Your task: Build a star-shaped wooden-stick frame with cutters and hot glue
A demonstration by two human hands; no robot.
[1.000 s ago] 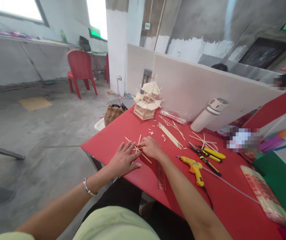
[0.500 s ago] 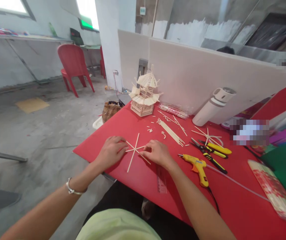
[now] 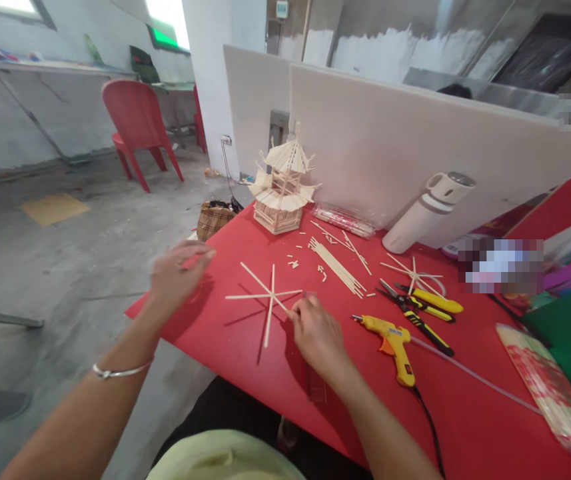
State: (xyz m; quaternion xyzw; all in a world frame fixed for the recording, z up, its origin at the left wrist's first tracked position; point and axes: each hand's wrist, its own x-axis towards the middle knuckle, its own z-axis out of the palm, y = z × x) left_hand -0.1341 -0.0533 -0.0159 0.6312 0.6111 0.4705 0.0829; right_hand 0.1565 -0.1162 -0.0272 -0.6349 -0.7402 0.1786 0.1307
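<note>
My right hand pinches one arm of a six-armed star of thin wooden sticks. The star is raised a little off the red table, and its shadow falls below and to the left. Left of the star, over the table's edge, my left hand is apart from it, fingers loosely stretched and somewhat blurred, with nothing seen in them. A clear ruler lies partly hidden under my right hand and wrist. A second stick star rests farther right.
A stick pagoda model stands at the back. Loose sticks and short offcuts lie before it. To the right are a yellow glue gun with its cord, pliers, a white bottle and a bag of sticks.
My left hand has let go of the star and moved left and up. My right hand has lifted the star slightly off the table and moved a little toward me.
</note>
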